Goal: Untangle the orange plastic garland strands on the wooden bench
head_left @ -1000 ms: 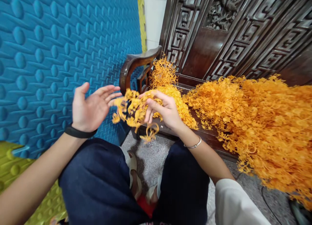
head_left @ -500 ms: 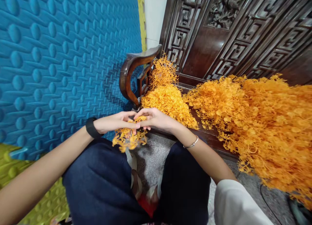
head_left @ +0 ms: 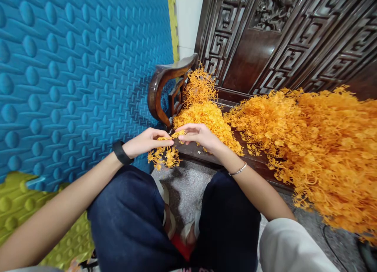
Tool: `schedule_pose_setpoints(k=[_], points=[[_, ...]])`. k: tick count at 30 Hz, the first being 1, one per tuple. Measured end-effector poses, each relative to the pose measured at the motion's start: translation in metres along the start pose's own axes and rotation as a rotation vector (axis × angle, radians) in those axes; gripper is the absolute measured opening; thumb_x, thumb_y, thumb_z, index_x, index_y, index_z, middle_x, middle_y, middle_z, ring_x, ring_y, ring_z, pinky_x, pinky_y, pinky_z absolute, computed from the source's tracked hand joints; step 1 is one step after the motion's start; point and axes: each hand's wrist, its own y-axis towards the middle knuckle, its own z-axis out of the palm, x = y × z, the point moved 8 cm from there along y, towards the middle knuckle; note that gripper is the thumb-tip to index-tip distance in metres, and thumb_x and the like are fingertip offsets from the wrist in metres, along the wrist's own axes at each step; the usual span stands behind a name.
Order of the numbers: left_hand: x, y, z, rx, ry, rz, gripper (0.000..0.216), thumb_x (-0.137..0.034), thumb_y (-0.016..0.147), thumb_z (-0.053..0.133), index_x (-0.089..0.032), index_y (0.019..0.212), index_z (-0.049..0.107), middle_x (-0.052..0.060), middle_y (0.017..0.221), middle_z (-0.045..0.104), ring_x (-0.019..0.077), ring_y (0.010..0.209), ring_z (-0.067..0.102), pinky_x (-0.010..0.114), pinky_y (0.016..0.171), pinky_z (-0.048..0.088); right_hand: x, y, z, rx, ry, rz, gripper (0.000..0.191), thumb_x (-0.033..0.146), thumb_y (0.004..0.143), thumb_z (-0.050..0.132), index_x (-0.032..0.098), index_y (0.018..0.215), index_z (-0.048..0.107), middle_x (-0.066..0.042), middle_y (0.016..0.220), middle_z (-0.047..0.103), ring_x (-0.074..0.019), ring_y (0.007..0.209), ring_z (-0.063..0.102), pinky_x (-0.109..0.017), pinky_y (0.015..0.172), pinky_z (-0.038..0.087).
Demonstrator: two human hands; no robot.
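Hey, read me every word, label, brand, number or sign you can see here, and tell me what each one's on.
No text can be read in full.
Pink marks at the bottom edge, on the clothing: they look like letters, but are cut off and unreadable.
Pale speck on the wooden seat: too small to tell whether it is print.
Orange strands at the fingers and black wristband: no text visible.

From the view's centre, the bench (head_left: 191, 149) bears a pile (head_left: 207, 114) at two o'clock, a clump (head_left: 200, 86) towards twelve, a heap (head_left: 326, 146) at three.
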Motion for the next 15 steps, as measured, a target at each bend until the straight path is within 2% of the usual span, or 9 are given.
schedule_pose_setpoints(k=[5, 9, 12, 15], points=[[-0.006, 0.005, 0.003, 0.004, 0.102, 0.066, 0.042, -0.052, 0.079, 0.054, -0.014, 0.064, 0.065, 0.002, 0.065, 0.064, 0.0127, 0.064, 0.054, 0.025, 0.065, 0.042, -0.001, -0.002, -0.014, -0.053, 0.081, -0.016, 0.020, 0.023, 0.063, 0.076, 0.018, 0.082, 0.070, 0.001, 0.069, 0.066, -0.0087, 0.059, 0.058, -0.028, 0.064, 0.049], [-0.005, 0.008, 0.005, 0.013, 0.103, 0.062, 0.040, -0.051, 0.079, 0.055, -0.014, 0.063, 0.064, 0.003, 0.066, 0.064, 0.0122, 0.063, 0.055, 0.024, 0.065, 0.042, 0.003, -0.005, -0.027, -0.113, 0.075, -0.061, 0.016, 0.028, 0.067, 0.074, 0.017, 0.076, 0.067, 0.000, 0.069, 0.065, -0.0103, 0.062, 0.059, -0.027, 0.060, 0.049], [-0.009, 0.009, 0.006, 0.002, 0.058, 0.086, 0.035, -0.047, 0.078, 0.057, -0.015, 0.068, 0.063, 0.003, 0.069, 0.065, 0.0128, 0.066, 0.056, 0.025, 0.067, 0.043, -0.003, -0.005, -0.020, -0.077, 0.027, -0.018, 0.026, 0.028, 0.064, 0.076, 0.019, 0.086, 0.065, -0.001, 0.080, 0.066, -0.0119, 0.069, 0.062, -0.026, 0.060, 0.050], [-0.012, 0.010, 0.006, -0.021, 0.003, 0.110, 0.029, -0.044, 0.076, 0.060, -0.015, 0.074, 0.062, 0.002, 0.069, 0.065, 0.0133, 0.066, 0.057, 0.026, 0.067, 0.045, -0.014, -0.005, -0.007, -0.031, 0.033, 0.036, 0.028, 0.029, 0.063, 0.077, 0.019, 0.083, 0.062, 0.000, 0.075, 0.065, -0.0120, 0.067, 0.062, -0.027, 0.062, 0.051]])
